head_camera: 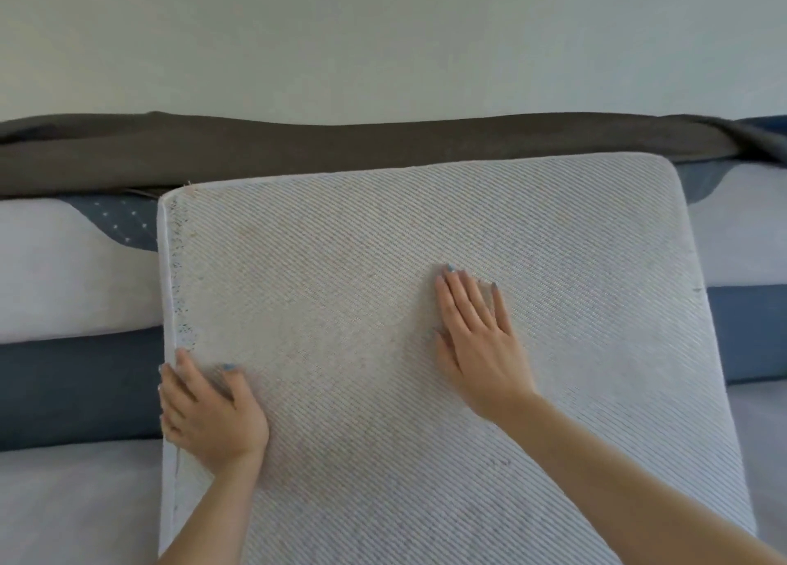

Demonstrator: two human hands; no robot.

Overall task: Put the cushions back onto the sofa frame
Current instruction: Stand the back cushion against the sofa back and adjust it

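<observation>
A large square cushion (362, 266) in pale, diagonally ribbed fabric fills the middle of the view, its far edge up against the sofa's backrest (76, 390). My left hand (208, 411) grips the cushion's left edge, thumb on the top face and fingers curled round the side. My right hand (477, 343) lies flat on the top face with straight fingers, pressing down right of centre. The cushion hides the seat beneath it.
A dark brown blanket (298, 151) is draped along the top of the backrest. Pale back cushions (64, 266) with blue patterned corners show on both sides. Grey seat surface (72, 500) lies at lower left. A plain wall is behind.
</observation>
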